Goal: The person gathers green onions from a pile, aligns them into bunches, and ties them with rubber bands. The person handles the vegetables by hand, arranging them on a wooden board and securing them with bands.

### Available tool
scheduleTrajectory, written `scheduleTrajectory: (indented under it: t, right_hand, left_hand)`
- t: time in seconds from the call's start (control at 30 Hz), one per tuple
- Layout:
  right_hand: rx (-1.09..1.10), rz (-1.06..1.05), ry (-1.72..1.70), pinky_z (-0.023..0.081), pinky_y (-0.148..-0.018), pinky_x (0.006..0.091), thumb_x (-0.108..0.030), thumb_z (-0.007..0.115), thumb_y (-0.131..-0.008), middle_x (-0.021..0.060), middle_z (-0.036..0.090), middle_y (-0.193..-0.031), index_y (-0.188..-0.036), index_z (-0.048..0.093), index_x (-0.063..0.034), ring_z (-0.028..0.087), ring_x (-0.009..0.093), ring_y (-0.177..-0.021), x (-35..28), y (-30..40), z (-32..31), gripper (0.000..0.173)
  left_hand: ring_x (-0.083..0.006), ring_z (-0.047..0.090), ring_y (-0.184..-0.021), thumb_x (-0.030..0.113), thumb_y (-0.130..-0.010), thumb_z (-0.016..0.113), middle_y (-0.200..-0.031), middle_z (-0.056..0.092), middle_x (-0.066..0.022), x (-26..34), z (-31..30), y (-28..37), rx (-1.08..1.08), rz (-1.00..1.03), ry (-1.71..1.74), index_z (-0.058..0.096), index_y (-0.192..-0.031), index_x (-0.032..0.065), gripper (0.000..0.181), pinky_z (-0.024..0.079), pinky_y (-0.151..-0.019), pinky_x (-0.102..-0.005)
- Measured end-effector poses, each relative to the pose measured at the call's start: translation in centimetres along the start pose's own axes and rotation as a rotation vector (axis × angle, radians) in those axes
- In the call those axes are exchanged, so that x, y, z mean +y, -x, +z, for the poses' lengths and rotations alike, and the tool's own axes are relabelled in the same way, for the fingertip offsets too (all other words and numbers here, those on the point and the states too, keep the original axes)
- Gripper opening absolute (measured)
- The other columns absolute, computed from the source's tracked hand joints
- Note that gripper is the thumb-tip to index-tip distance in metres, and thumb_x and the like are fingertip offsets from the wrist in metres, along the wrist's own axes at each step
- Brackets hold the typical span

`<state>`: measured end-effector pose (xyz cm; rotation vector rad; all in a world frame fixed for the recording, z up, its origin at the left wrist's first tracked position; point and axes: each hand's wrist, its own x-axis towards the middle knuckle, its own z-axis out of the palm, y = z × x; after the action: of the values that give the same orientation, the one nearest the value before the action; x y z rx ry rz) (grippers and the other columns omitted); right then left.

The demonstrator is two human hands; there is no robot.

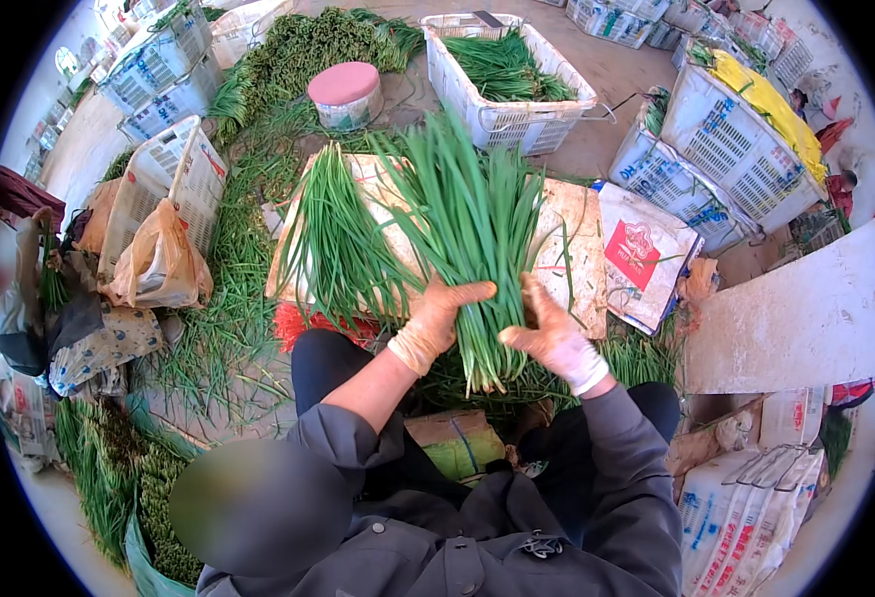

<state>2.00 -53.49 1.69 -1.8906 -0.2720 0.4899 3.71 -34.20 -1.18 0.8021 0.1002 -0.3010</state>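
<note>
A large bunch of long flat green leaves, like garlic chives [474, 216], lies between my gloved hands, its pale cut ends towards me. My left hand [445, 313] grips the bunch from the left, thumb across the stems. At its right side my right hand [545, 324] rests against the stems with fingers and thumb spread; whether it bears any weight cannot be told. Beneath the leaf tips is a worn pale board [583, 254]. A smaller heap of chives [333, 239] lies on the board's left part. Red ties [318, 328] sit by the board's near left edge.
Beyond the board stand a pink-topped round stool [344, 86] and a white plastic crate [512, 123] holding chives. Stacked crates [736, 142] rise at the right. Loose leaves [236, 321] litter the floor at left, near an orange plastic bag [157, 261]. Another person [19, 283] sits at far left.
</note>
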Motion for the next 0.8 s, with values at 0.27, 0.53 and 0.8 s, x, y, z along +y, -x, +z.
scheduleTrajectory:
  t: [0.27,0.53,0.8]
  right_hand:
    - [0.092,-0.2,-0.433,0.038,-0.103,0.0344,-0.022,0.086,-0.069,0.0078,0.045,-0.135,-0.142,0.03,-0.0016,0.044,0.019,-0.123,3.4,-1.3,4.9,0.094]
    - [0.008,0.197,-0.93,0.051,-0.082,0.0328,-0.017,0.061,-0.083,0.0136,0.059,-0.118,-0.132,0.046,-0.0011,0.058,0.017,-0.096,3.1,0.2,1.7,0.054]
    - [-0.114,-0.003,-1.479,0.051,-0.079,0.0325,-0.017,0.063,-0.082,0.015,0.051,-0.129,-0.137,0.039,0.0025,0.054,0.019,-0.091,5.8,1.3,0.3,0.064]
  left_hand:
    - [-0.0195,0.054,-0.109,0.009,-0.079,0.073,-0.121,0.055,-0.0076,-3.2,0.9,0.0,-0.009,-0.016,0.187,0.041,-0.133,0.0048,0.063,0.044,-0.096,-0.0356]
    - [-0.0261,0.037,-0.132,0.025,-0.089,0.062,-0.146,0.035,-0.013,-0.9,0.5,-2.5,-0.086,-0.115,0.088,0.011,-0.15,0.0029,0.083,0.026,-0.111,-0.0389]
    - [-0.0298,0.045,-0.124,0.024,-0.09,0.059,-0.138,0.044,-0.0157,1.8,-0.7,-3.1,0.166,0.012,-0.21,0.039,-0.142,0.0104,0.057,0.037,-0.101,-0.0423]
